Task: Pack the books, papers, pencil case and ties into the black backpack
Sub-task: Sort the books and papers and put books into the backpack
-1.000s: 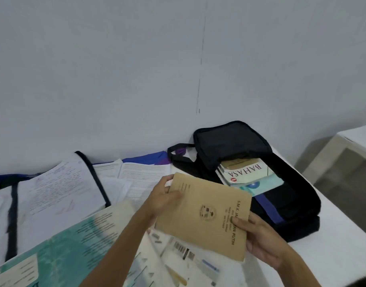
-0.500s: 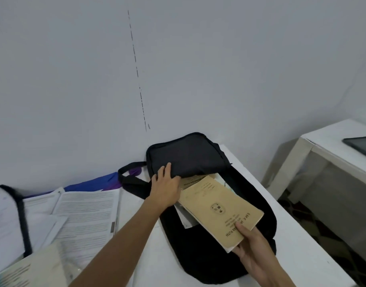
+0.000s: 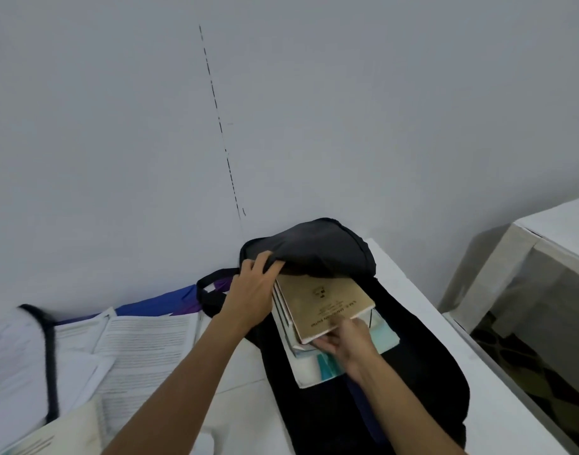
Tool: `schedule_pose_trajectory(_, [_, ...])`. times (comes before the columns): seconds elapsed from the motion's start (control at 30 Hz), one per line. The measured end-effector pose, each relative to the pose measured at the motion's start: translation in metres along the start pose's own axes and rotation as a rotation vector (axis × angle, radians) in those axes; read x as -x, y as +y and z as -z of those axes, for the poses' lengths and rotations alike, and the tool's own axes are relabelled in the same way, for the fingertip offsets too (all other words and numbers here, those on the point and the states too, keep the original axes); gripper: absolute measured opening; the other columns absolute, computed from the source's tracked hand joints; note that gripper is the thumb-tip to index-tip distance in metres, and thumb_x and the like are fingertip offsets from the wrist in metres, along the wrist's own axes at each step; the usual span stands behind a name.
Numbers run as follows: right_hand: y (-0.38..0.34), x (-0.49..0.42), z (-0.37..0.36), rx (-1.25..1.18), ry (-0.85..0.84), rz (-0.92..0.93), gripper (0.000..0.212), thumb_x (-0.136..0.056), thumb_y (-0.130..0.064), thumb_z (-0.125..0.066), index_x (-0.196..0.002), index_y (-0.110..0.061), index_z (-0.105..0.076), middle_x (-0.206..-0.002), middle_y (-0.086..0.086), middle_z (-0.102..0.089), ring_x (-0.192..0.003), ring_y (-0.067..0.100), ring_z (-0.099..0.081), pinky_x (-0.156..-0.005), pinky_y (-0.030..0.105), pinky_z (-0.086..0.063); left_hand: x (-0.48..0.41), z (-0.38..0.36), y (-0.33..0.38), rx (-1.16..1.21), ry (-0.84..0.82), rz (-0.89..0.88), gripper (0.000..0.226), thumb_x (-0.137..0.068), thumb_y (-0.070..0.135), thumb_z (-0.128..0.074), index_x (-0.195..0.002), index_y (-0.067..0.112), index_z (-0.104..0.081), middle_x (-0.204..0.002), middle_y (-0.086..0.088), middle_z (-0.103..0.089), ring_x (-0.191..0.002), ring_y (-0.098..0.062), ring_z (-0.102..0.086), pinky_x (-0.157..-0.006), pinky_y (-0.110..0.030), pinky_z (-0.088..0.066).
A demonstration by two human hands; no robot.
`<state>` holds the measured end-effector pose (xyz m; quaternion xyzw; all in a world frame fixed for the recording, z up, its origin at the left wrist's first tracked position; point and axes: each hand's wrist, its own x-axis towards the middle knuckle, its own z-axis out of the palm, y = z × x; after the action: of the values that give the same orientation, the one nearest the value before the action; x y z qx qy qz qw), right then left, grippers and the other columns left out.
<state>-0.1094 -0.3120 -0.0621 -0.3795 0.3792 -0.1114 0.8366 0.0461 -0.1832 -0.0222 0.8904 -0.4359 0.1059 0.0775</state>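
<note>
The black backpack [image 3: 412,372] lies on the white table against the wall, its top flap [image 3: 317,247] lifted. My left hand [image 3: 252,295] grips the flap's left edge and holds it up. My right hand [image 3: 344,339] holds the near edge of a brown exercise book [image 3: 321,303], which sits half under the flap on top of a stack of books [image 3: 314,362] inside the bag. Printed papers [image 3: 144,343] lie spread on the table to the left.
A blue and purple cloth [image 3: 163,300] lies by the wall behind the papers. A black-edged sheet [image 3: 19,362] sits at far left. A second white table [image 3: 544,257] stands to the right across a gap with patterned floor.
The brown book has slid further into the backpack, under the flap. My left hand now grips and lifts the flap's edge; my right hand followed the book inward.
</note>
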Motion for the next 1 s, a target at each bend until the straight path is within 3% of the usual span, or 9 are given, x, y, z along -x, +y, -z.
schedule_pose_trajectory(0.1, [0.003, -0.009, -0.008, 0.009, 0.096, 0.03, 0.015, -0.099, 0.007, -0.04, -0.108, 0.003, -0.053, -0.108, 0.027, -0.065, -0.085, 0.034, -0.07, -0.061, 0.035, -0.063, 0.002, 0.002, -0.002, -0.022, -0.014, -0.024, 0.072, -0.081, 0.002, -0.055, -0.147, 0.021, -0.032, -0.149, -0.01, -0.028, -0.117, -0.033, -0.042, -0.09, -0.046, -0.051])
schedule_pose_trajectory(0.3, [-0.018, -0.039, -0.038, 0.005, 0.048, -0.008, 0.025, -0.099, 0.01, -0.035, -0.118, 0.002, -0.05, -0.103, 0.025, -0.066, -0.086, 0.034, -0.069, -0.062, 0.04, -0.063, 0.008, 0.0, 0.002, -0.033, -0.066, -0.036, 0.078, -0.082, 0.002, -0.057, -0.15, 0.025, -0.024, -0.154, -0.007, -0.018, -0.128, -0.031, -0.034, -0.099, -0.045, -0.048])
schedule_pose_trajectory(0.4, [-0.019, -0.044, -0.041, 0.13, 0.074, -0.036, 0.02, -0.1, 0.007, -0.036, -0.112, 0.003, -0.051, -0.096, 0.025, -0.066, -0.082, 0.039, -0.068, -0.051, 0.036, -0.06, 0.011, -0.003, 0.0, -0.03, -0.08, -0.044, 0.075, -0.086, 0.006, -0.058, -0.15, 0.026, -0.024, -0.156, -0.005, -0.016, -0.132, -0.03, -0.033, -0.104, -0.04, -0.045])
schedule_pose_trajectory(0.5, [-0.011, -0.042, -0.025, 0.319, 0.115, -0.032, 0.015, -0.098, 0.006, -0.043, -0.1, 0.009, -0.057, -0.085, 0.028, -0.068, -0.073, 0.039, -0.069, -0.068, 0.043, -0.062, 0.019, -0.007, -0.007, -0.005, -0.071, -0.076, 0.07, -0.09, 0.01, -0.058, -0.15, 0.027, -0.026, -0.158, -0.004, -0.015, -0.134, -0.028, -0.034, -0.104, -0.035, -0.045])
schedule_pose_trajectory(0.7, [-0.003, -0.04, -0.02, 0.513, 0.102, 0.023, 0.018, -0.099, 0.002, -0.043, -0.1, 0.006, -0.061, -0.092, 0.027, -0.071, -0.078, 0.036, -0.073, -0.065, 0.039, -0.062, 0.041, -0.004, -0.009, 0.093, -0.136, -0.068, 0.065, -0.097, 0.017, -0.05, -0.153, 0.03, -0.018, -0.162, -0.001, -0.004, -0.143, -0.025, -0.022, -0.105, -0.034, -0.045])
schedule_pose_trajectory(0.87, [-0.006, -0.03, -0.01, 0.586, 0.021, 0.015, 0.017, -0.101, -0.003, -0.045, -0.107, 0.005, -0.059, -0.089, 0.026, -0.072, -0.076, 0.032, -0.073, -0.063, 0.037, -0.062, 0.074, -0.002, -0.024, 0.247, -0.16, -0.038, 0.052, -0.1, 0.022, -0.047, -0.149, 0.032, -0.032, -0.159, 0.002, -0.019, -0.141, -0.018, -0.031, -0.111, -0.034, -0.038])
schedule_pose_trajectory(1.0, [0.012, -0.001, -0.018, 0.661, 0.021, 0.217, 0.013, -0.102, -0.011, -0.051, -0.101, -0.004, -0.061, -0.086, 0.021, -0.072, -0.075, 0.029, -0.072, -0.076, 0.042, -0.062, 0.117, -0.003, -0.049, 0.322, -0.164, 0.047, 0.043, -0.099, 0.024, -0.048, -0.142, 0.031, -0.045, -0.147, 0.006, -0.04, -0.132, -0.012, -0.043, -0.103, -0.028, -0.044])
